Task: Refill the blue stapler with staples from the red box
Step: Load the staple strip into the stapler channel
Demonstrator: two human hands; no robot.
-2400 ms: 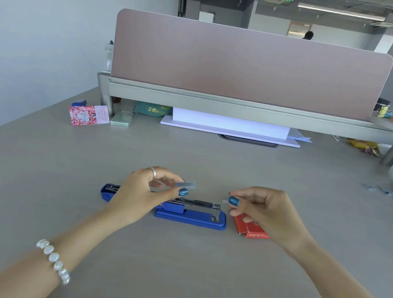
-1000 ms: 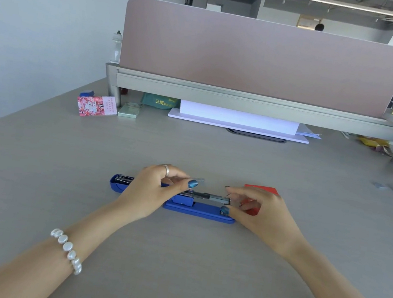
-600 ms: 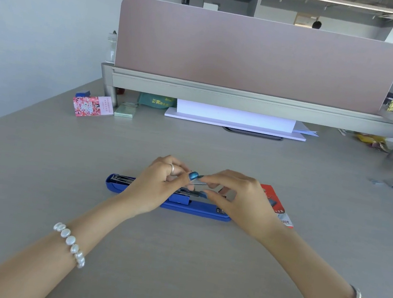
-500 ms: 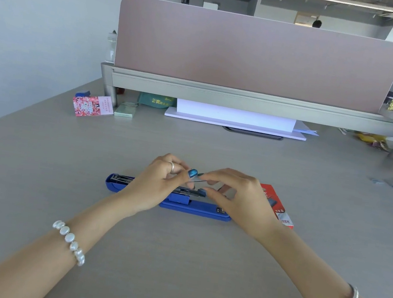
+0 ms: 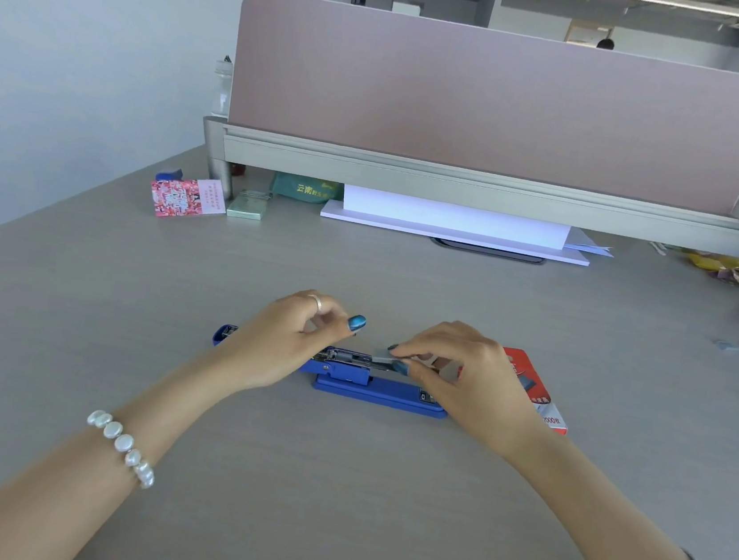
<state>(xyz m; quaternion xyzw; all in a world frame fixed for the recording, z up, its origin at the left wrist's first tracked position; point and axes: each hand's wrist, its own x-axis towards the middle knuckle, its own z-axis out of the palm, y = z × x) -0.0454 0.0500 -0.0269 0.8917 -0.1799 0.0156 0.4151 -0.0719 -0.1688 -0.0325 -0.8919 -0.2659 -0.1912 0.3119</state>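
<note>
Staples [image 5: 384,355] sit pinched in the right hand [image 5: 472,376] over the opened blue stapler [image 5: 373,385]; left hand [image 5: 285,344] curls loosely, its grip empty, beside the red box [image 5: 531,383].

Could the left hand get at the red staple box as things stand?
Probably not directly. The red staple box lies to the right of the blue stapler, and the right hand, pinching a staple strip, sits between it and the left hand.
</note>
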